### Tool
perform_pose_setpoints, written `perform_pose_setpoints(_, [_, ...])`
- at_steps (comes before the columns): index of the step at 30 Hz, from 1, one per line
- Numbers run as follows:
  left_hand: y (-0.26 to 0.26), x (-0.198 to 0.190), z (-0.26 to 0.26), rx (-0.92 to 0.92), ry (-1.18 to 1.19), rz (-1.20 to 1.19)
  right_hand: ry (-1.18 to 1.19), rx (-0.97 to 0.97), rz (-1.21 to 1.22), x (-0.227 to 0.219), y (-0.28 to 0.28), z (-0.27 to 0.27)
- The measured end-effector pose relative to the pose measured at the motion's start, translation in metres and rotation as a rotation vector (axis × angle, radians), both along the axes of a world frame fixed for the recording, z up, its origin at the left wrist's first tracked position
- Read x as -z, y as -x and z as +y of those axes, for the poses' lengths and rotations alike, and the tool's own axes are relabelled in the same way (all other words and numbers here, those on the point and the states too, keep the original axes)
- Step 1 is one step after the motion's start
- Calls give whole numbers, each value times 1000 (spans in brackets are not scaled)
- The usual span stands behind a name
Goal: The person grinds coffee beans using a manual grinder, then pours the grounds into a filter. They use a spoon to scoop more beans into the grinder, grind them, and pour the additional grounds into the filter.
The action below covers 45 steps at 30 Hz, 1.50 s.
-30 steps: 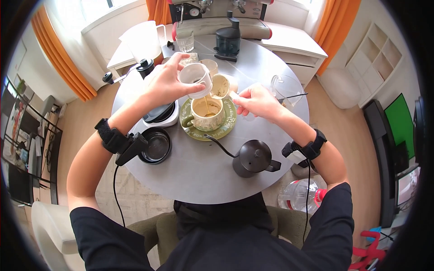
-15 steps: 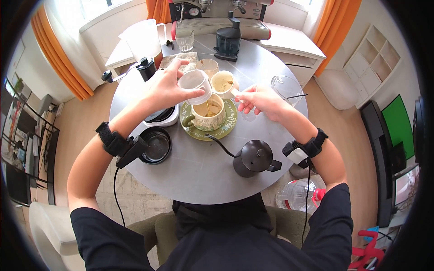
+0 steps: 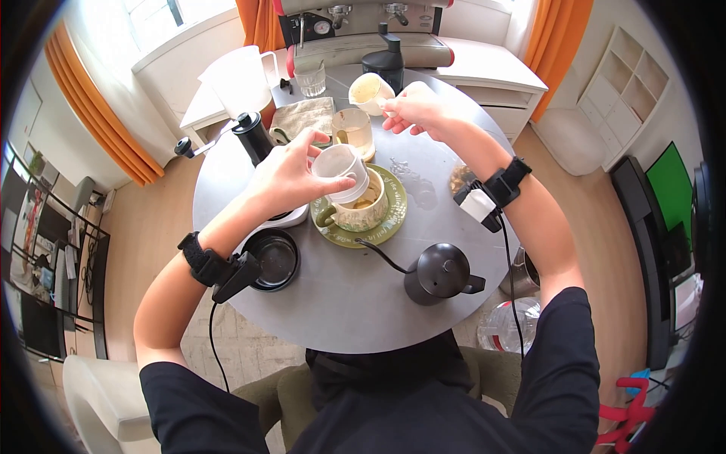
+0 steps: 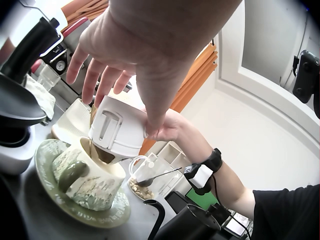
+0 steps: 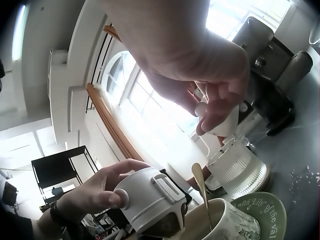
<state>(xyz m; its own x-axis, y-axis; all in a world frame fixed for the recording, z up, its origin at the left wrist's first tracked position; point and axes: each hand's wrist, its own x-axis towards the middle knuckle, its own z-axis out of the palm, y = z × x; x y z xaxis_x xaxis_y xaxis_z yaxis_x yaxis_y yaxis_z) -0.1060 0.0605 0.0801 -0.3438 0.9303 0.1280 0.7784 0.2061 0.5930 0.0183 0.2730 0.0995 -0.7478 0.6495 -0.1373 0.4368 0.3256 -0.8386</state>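
Observation:
My left hand (image 3: 291, 178) holds a white plastic cup (image 3: 340, 168) between thumb and fingers, tipped over a patterned mug (image 3: 363, 221) with a green handle. The cup's lower edge is right at the mug's mouth. A green saucer (image 3: 398, 189) with white lettering carries the mug, and a gold-coloured spoon (image 5: 200, 177) leans in it. Farther back and to the right, my right hand (image 3: 423, 110) pinches the handle of a small cream cup (image 3: 367, 89), raised and tilted, with brownish residue inside. A clear ribbed glass (image 3: 353, 136) stands just behind the mug.
A black gooseneck kettle (image 3: 439, 272) stands at the near right, a black round dish (image 3: 272, 257) at the near left. Left of the mug is a black hand grinder (image 3: 252, 136). A folded cloth (image 3: 302, 117) and a large jug (image 3: 238, 79) are farther back. Water drops wet the table right of the saucer.
My right hand has lifted the small cream cup away from the mug, up and back. The left hand has brought the white cup lower over the mug. The head view has shifted slightly.

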Motion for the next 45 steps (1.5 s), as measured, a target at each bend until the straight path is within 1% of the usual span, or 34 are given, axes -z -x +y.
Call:
perform_pose_setpoints(4, [5, 2, 1, 1, 2, 19, -93, 20, -32, 6, 15, 6])
perform_pose_setpoints(10, [7, 1, 0, -5, 8, 9, -203, 10, -101, 8, 20, 4])
perform_pose_setpoints(16, [9, 4, 0, -13, 15, 19, -503, 23, -183, 7, 22, -5])
perform_pose_setpoints(19, [11, 6, 0, -11, 18, 11, -592, 62, -160, 15, 28, -2])
perform_pose_setpoints(22, [11, 6, -1, -13, 23, 2, -567, 53, -172, 14, 28, -1])
perform_pose_setpoints(25, [11, 6, -2, -19, 15, 7, -355, 28, -137, 11, 24, 1])
perform_pose_setpoints(28, [13, 7, -2, -32, 0, -50, 79, 63, 32, 13, 17, 6])
perform_pose_setpoints(31, [19, 5, 0, -65, -11, -105, 264, 81, 123, 13, 0, 1])
perform_pose_setpoints(34, [20, -8, 0, -131, 16, -174, 427, 26, 195, 28, -33, 3])
perform_pose_setpoints(37, [20, -18, 4, -160, -46, -170, 473, -30, 177, 38, -81, -10])
perform_pose_setpoints(38, [14, -23, 7, -162, -61, -118, 464, -39, 158, 45, -97, -13])
perform_pose_setpoints(39, [9, -23, 12, -111, -93, -103, 457, -45, 140, 52, -110, -17])
perform_pose_setpoints(42, [-8, -20, 38, 51, -183, -57, 492, 45, 60, 65, -140, -34])
perform_pose_setpoints(43, [-24, -23, 46, 85, -177, -39, 504, 43, 57, 70, -147, -37])
perform_pose_setpoints(45, [-44, -15, 67, 146, -158, 62, 528, 43, 54, 81, -159, -38])
